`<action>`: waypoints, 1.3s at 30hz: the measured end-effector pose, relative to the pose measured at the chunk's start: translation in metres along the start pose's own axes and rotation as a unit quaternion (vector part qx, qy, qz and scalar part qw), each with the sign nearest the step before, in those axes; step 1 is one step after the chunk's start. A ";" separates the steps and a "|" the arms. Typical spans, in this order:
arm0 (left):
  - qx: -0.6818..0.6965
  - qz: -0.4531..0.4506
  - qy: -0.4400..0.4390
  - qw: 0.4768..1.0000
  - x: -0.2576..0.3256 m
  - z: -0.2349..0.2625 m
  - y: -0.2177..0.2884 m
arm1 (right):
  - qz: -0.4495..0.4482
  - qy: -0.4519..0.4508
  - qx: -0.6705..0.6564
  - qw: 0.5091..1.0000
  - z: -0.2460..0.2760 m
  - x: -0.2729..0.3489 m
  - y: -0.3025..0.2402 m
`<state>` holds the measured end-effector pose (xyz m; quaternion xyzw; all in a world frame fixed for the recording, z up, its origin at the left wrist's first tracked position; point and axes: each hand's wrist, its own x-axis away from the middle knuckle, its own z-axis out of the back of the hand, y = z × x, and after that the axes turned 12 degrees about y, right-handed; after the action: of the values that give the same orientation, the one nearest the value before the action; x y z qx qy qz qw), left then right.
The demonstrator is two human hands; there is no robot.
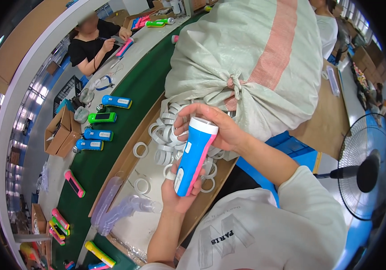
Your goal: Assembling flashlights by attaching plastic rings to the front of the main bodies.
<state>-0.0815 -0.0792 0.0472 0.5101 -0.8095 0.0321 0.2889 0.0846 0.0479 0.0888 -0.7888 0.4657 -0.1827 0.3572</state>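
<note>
Flashlight [194,162] above a tray [152,171] of rings [162,155], sack [229,54] at its far end.
Over on the tray's left runs a belt [94,175], more flashlights [117,102] along it; past that, a bench [145,42] with a box [62,132] on it and a co-worker [85,51] behind. Sleeves [121,213] lie in the tray's near left; a fan [366,173] stands off right.

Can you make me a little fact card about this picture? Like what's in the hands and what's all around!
Held: blue, pink and white plastic flashlight
Left grip: wrapped around its lower end
Right grip: cupped around its wide end
Below: loose white plastic rings in a brown cardboard tray
Ahead: big pale woven sack with a pink stripe, neck tied
Left side: long green belt carrying colourful plastic flashlights
Right side: round black fan
</note>
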 end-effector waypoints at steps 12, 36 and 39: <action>-0.280 -0.125 -0.013 0.952 0.004 -0.029 0.009 | -0.017 0.050 0.048 0.997 -0.011 -0.004 0.009; -0.823 -0.333 0.431 0.160 -0.279 0.037 0.318 | 0.397 -0.185 0.359 0.824 -0.043 -0.038 -0.003; -0.840 -0.272 0.293 0.367 -0.223 0.015 0.344 | 0.244 -0.172 0.275 0.914 -0.043 -0.030 -0.013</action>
<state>-0.3091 0.2598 0.0070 0.1558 -0.1006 -0.5975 0.7801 0.0508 0.0616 0.1288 -0.5401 0.5065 -0.0726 0.6682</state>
